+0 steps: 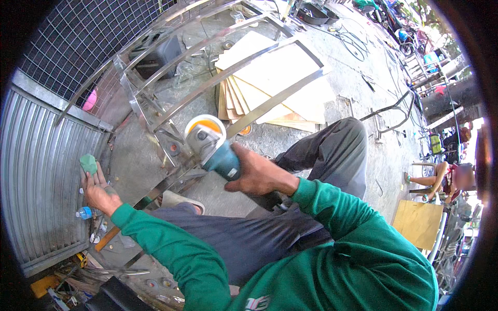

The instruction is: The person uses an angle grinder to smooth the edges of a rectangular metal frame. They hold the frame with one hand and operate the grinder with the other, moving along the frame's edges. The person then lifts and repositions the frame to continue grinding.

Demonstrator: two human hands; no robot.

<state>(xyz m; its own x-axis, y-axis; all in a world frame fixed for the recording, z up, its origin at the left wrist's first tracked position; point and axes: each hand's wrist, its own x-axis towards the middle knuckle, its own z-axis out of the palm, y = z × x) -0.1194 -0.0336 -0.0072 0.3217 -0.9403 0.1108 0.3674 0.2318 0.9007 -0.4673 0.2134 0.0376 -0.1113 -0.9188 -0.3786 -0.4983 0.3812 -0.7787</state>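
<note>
Found angle grinder (224, 161) clamped in wrapped grip of right hand (259, 171), at near side of metal frame (282, 97), with long axis slanting from disc (208, 124) over frame's near edge back down to the right, away from frame and crosswise to it. Noted left hand (101, 194) well apart from right, out to left of frame's near part and farther from grinder, pinching faceted green piece (88, 164) at fingertips. Recorded grinder as teal-bodied and grey-headed, with disc white-rimmed and orange inside (cannot tell whether spinning, or touching frame).
</note>
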